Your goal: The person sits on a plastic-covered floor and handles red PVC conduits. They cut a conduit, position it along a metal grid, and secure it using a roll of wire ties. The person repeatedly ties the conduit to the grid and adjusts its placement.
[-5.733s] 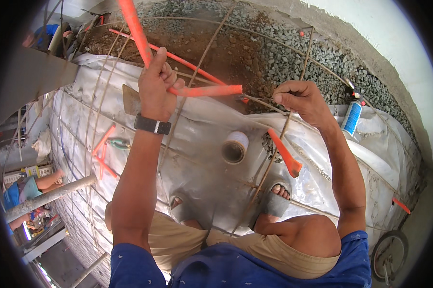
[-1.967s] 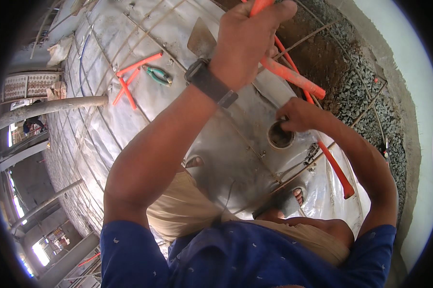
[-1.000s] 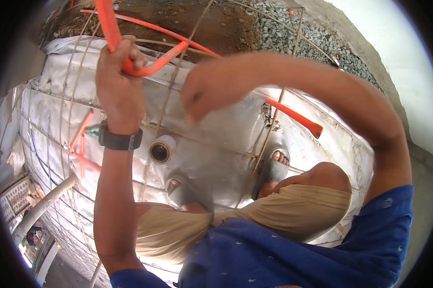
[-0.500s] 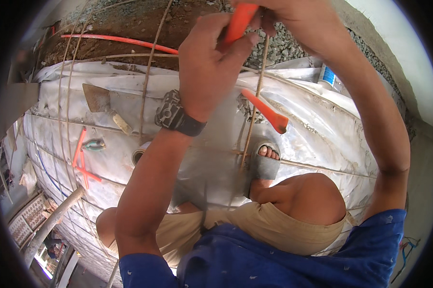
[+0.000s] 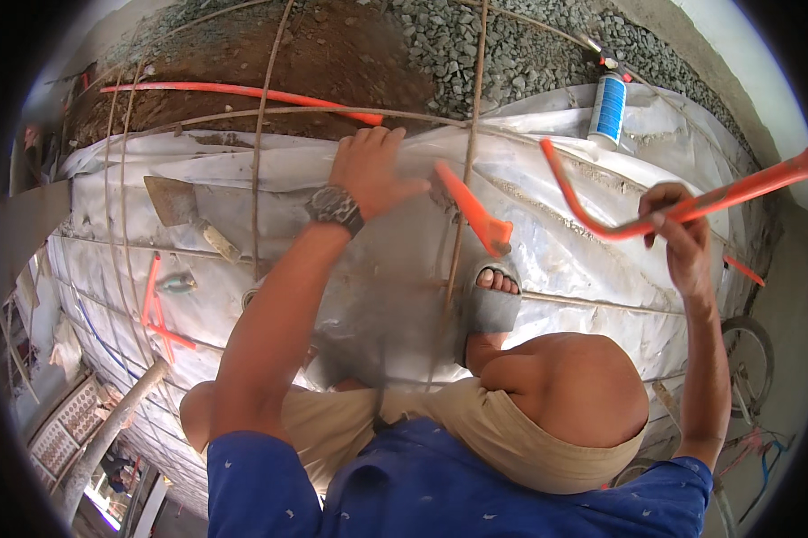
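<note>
My right hand grips a bent orange plastic pipe near its curve. One end curls up to the left; the flared end points to the far right. My left hand holds nothing, with fingers apart, over the plastic sheet just short of a long orange pipe. Between the hands, a short orange pipe with a flared end lies against a thin steel bar. A blue-and-white gas canister with a torch head stands on the sheet's far edge.
Steel bars cross the white sheet in a grid. A trowel, a greenish tool and small orange pipe pieces lie at left. Bare soil and gravel lie beyond. A wheel stands at far right.
Both hands were together on an orange pipe at the top. My left hand has let go and come down; my right has carried the bent pipe out to the right.
</note>
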{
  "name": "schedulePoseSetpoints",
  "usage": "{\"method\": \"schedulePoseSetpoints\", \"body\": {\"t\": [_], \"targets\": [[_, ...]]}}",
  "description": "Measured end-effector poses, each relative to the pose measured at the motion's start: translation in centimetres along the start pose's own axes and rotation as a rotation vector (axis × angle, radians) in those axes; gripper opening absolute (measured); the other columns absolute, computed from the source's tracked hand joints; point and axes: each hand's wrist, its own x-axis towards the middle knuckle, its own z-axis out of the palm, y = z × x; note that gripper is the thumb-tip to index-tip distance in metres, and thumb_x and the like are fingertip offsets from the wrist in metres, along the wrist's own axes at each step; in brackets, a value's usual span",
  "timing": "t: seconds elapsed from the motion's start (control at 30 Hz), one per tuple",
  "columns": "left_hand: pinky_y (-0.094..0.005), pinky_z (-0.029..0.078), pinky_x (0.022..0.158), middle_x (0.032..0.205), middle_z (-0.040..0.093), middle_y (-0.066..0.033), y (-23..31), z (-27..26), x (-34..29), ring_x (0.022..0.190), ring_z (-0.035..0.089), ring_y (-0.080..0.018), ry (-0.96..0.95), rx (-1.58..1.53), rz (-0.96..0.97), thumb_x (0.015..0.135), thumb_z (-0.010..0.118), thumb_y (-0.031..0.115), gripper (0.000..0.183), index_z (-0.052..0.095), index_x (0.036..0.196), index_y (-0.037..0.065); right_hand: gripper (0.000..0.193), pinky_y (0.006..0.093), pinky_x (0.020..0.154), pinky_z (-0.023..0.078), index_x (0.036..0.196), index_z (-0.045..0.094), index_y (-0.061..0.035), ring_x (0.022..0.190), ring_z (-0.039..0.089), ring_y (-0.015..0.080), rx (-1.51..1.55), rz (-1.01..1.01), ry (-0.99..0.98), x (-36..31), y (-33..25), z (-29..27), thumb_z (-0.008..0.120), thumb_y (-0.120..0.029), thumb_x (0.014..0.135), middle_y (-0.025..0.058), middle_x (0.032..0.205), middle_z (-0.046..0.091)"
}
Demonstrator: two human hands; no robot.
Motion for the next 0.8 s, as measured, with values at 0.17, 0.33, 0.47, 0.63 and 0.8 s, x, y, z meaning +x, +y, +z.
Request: {"method": "schedulePoseSetpoints", "body": {"t": [0.17,0.33,0.47,0.63,0.8], "targets": [[-0.0562,0.043,0.110,0.134,0.067,-0.0161,1.3,2.0,1.8,0.129,0.061,-0.0356,-0.140,0.098,-0.082,0.077,0.085,0.059,0.093,0.058,0.149,0.006,0.018,0.0291,0.076,0.050,0.107,0.068,0.0008,0.084,0.062,0.0136,0.006,0.131,-0.096,-4.4,0.9,2.9,0.074,-0.003,0.091,0.0073,0.101,0.069],[-0.0582,0.044,0.108,0.130,0.068,-0.0146,0.4,4.3,3.4,0.128,0.062,-0.0358,-0.111,0.155,-0.065,0.080,0.083,0.060,0.081,0.064,0.138,0.007,0.017,0.0370,0.086,0.051,0.104,0.070,-0.0004,0.097,0.065,0.0211,-0.130,-0.017,-0.361,-4.3,1.1,6.8,0.075,0.003,0.088,0.0109,0.105,0.069],[-0.0577,0.047,0.107,0.128,0.073,-0.0165,0.1,5.5,4.8,0.125,0.068,-0.0368,-0.257,0.132,-0.104,0.083,0.078,0.064,0.073,0.069,0.130,0.007,0.016,0.0378,0.085,0.054,0.103,0.070,-0.0008,0.096,0.068,0.0234,-0.193,-0.068,-0.447,-4.7,1.1,9.1,0.075,0.004,0.089,0.0114,0.106,0.071],[-0.0555,0.053,0.103,0.124,0.077,-0.0205,-0.2,4.9,6.4,0.119,0.073,-0.0392,-0.361,0.073,-0.116,0.084,0.075,0.065,0.068,0.074,0.122,0.008,0.015,0.0401,0.086,0.053,0.102,0.069,0.0009,0.097,0.067,0.0264,-0.221,-0.178,-0.431,-4.8,1.5,11.3,0.077,0.002,0.090,0.0135,0.106,0.070],[-0.0522,0.054,0.107,0.130,0.075,-0.0230,-0.4,5.2,7.6,0.125,0.071,-0.0405,-0.415,-0.029,-0.132,0.084,0.079,0.045,0.057,0.077,0.124,0.004,0.011,0.0381,0.084,0.053,0.104,0.069,0.0012,0.096,0.065,0.0219,-0.149,-0.083,-0.383,-5.3,2.8,13.7,0.076,0.001,0.096,0.0111,0.107,0.069]]}}
